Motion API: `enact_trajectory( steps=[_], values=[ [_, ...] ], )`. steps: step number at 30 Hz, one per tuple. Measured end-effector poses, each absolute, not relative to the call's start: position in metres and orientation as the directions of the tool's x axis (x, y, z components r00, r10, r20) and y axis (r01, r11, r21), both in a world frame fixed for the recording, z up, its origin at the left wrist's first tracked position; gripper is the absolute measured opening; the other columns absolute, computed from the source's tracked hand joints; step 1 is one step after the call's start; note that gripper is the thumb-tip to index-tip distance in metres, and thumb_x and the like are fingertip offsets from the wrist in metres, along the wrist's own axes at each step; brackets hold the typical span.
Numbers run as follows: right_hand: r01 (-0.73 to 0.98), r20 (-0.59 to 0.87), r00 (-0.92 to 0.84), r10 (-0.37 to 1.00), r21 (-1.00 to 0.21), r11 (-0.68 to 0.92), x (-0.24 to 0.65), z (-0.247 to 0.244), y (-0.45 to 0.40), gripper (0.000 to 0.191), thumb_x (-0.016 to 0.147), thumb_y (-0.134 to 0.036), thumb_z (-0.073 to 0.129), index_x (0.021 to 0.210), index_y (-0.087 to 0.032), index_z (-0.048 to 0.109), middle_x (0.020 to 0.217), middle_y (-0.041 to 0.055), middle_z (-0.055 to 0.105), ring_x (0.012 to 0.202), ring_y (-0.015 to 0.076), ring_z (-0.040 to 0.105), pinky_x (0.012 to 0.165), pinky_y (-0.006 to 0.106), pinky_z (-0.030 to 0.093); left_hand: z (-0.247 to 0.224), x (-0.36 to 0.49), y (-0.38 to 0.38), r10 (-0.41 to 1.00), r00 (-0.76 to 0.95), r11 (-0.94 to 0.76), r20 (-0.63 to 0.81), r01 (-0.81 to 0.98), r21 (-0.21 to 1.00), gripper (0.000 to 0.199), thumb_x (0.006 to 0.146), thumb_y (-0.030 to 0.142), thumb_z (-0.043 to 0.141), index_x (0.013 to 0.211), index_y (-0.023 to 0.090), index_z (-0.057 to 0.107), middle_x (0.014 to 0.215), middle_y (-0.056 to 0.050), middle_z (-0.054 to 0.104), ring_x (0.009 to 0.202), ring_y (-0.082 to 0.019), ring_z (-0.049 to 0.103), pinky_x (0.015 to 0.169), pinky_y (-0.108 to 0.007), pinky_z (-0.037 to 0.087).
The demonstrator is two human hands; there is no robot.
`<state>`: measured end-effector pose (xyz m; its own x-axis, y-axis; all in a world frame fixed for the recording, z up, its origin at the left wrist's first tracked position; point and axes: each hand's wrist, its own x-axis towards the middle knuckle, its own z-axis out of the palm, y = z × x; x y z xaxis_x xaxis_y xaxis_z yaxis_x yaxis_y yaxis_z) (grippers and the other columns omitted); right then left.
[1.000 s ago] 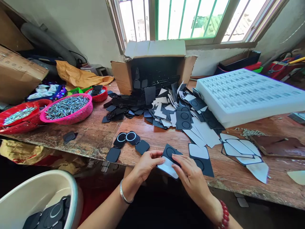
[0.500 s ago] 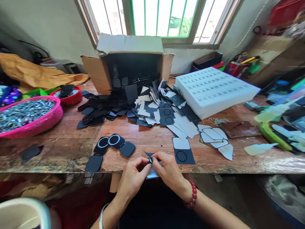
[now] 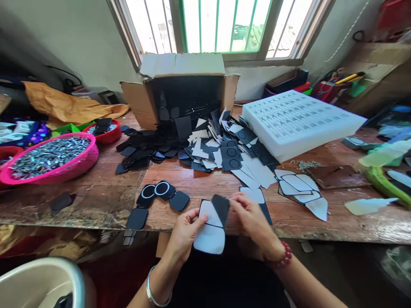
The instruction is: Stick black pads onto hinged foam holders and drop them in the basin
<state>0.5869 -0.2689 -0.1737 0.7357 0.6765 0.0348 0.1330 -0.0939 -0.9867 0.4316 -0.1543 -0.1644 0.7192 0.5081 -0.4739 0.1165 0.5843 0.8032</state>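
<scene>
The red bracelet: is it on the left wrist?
No, the red bracelet is on the right wrist; the left wrist wears a silver bangle.

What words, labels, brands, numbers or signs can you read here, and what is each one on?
None can be read.
Sheet in the left hand: no lettering shows.
Open cardboard box: no print shows on its flaps.
Squeeze bottle at the right: no label shows.
Cardboard at the far right: too blurred to tell.
</scene>
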Motion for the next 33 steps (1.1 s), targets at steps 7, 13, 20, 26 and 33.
enact_trajectory(
  steps=[7, 13, 20, 26, 33],
  values=[
    [-0.152, -0.186, 0.749, 0.636, -0.982, -0.108, 0.604, -0.171, -0.289, 0.037, 0.074, -0.054, 0.069, 0.077, -0.017, 0.068, 0.072, 0.0032, 0.061, 0.064, 0.0151, 0.052, 0.056, 0.026, 0.041, -0.164, 0.436, -0.157, 0.541, 0.7, 0.599, -0.466, 0.068, 0.798, 0.055, 0.05, 0.042, 0.093, 0.093, 0.013, 0.075, 0.079, -0.006, 0.076, 0.072, -0.02, 0.069, 0.071, -0.029, 0.055],
    [0.028, -0.055, 0.65, 0.758, -0.995, -0.097, 0.566, -0.162, -0.282, 0.031, 0.082, -0.047, 0.064, 0.072, -0.018, 0.067, 0.076, 0.0018, 0.061, 0.072, 0.0155, 0.054, 0.067, 0.026, 0.045, -0.167, 0.441, -0.168, 0.545, 0.713, 0.59, -0.442, 0.049, 0.806, 0.053, 0.059, 0.04, 0.089, 0.101, 0.015, 0.07, 0.091, -0.007, 0.076, 0.086, -0.022, 0.07, 0.075, -0.029, 0.054],
    [-0.347, -0.213, 0.739, 0.639, -0.934, 0.09, 0.602, -0.17, -0.282, 0.027, 0.071, -0.046, 0.071, 0.07, -0.02, 0.062, 0.071, 0.0035, 0.064, 0.064, 0.0168, 0.059, 0.058, 0.029, 0.052, -0.167, 0.433, -0.164, 0.586, 0.705, 0.603, -0.399, -0.05, 0.796, 0.056, 0.058, 0.04, 0.089, 0.105, 0.016, 0.068, 0.099, -0.008, 0.076, 0.096, -0.026, 0.069, 0.086, -0.034, 0.053],
    [-0.399, -0.3, 0.707, 0.64, -0.917, 0.011, 0.622, -0.155, -0.307, 0.031, 0.066, -0.047, 0.078, 0.072, -0.019, 0.066, 0.081, 0.0074, 0.069, 0.074, 0.0201, 0.065, 0.069, 0.034, 0.056, -0.168, 0.437, -0.169, 0.563, 0.718, 0.635, -0.409, -0.06, 0.77, 0.059, 0.057, 0.039, 0.089, 0.106, 0.016, 0.066, 0.1, -0.009, 0.075, 0.096, -0.025, 0.069, 0.085, -0.034, 0.053],
    [-0.24, -0.274, 0.623, 0.732, -0.958, -0.154, 0.616, -0.152, -0.326, 0.034, 0.069, -0.048, 0.077, 0.065, -0.016, 0.066, 0.062, 0.0003, 0.06, 0.059, 0.0121, 0.054, 0.059, 0.025, 0.049, -0.173, 0.443, -0.165, 0.595, 0.777, 0.127, -0.207, 0.163, 0.978, 0.047, 0.084, 0.048, 0.064, 0.12, 0.018, 0.058, 0.11, -0.012, 0.07, 0.101, -0.027, 0.066, 0.088, -0.043, 0.054]
  ],
)
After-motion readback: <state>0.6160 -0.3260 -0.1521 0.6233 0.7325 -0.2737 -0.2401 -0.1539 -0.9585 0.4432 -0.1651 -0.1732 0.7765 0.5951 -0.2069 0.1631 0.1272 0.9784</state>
